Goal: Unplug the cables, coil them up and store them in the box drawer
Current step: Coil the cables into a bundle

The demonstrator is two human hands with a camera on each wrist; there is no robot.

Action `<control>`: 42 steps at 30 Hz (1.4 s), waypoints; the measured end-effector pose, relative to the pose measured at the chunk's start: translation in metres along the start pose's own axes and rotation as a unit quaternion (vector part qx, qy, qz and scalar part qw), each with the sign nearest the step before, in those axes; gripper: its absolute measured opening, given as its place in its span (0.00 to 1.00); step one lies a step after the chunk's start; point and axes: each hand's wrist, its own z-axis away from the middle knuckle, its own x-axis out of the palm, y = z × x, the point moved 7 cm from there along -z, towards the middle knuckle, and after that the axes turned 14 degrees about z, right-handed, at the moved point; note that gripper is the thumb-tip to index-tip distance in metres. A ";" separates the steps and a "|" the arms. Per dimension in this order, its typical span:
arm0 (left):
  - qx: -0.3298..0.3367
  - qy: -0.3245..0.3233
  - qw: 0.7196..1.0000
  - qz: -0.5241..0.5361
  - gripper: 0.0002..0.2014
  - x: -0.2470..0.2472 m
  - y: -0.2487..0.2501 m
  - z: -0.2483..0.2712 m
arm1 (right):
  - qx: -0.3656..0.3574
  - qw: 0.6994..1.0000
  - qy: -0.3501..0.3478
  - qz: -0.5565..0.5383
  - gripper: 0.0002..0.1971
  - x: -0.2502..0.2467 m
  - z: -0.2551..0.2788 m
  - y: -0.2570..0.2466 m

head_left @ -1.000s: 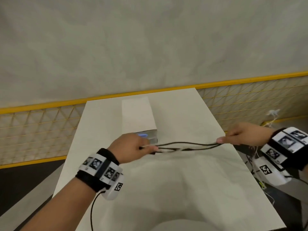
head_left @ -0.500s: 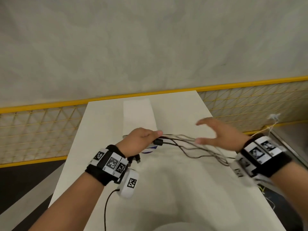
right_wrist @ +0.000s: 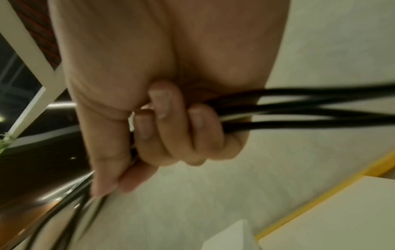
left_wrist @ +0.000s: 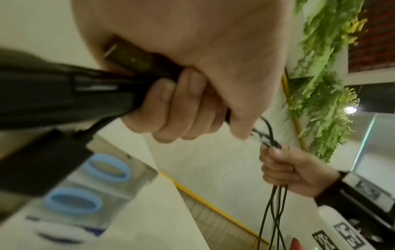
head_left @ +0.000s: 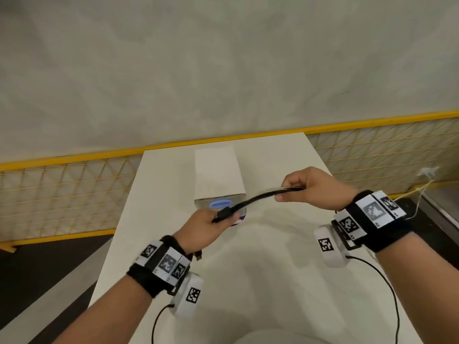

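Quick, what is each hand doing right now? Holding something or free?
Left hand: closed around one end of the black cable bundle.
Right hand: closed around the other end of the same bundle.

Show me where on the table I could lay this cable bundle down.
Bare patches on the table: the wide near stretch below both hands, and the strip right of the box out to the table's right edge. A narrower strip runs left of the box. Crowded: in front of the box, where the left hand and right hand hold the cables.
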 end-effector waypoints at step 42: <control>-0.029 0.043 0.850 0.525 0.20 0.014 -0.011 -0.043 | 0.174 0.898 -0.222 -0.338 0.13 0.135 -0.019 -0.025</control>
